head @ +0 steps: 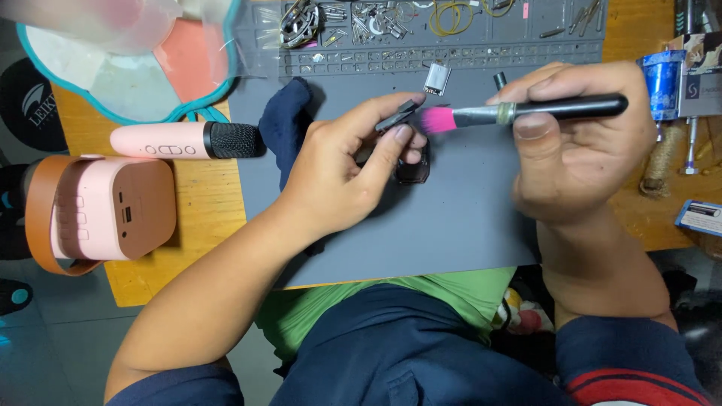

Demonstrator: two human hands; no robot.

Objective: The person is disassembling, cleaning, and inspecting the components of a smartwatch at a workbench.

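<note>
My left hand (342, 173) pinches a small dark flat part (398, 116) between thumb and fingers, above a dark watch-like case (414, 171) lying on the grey work mat (451, 218). My right hand (579, 143) grips a black-handled brush (556, 109) held level, its pink bristles (436, 120) touching the small part. A dark blue cloth (289, 124) lies on the mat just left of my left hand.
A pink microphone (184, 140) and a pink and brown speaker (101, 214) sit on the wooden table at left. Small metal parts and tools (376, 19) fill the mat's far tray. A blue roll (663, 83) and a small box (699, 216) stand at right.
</note>
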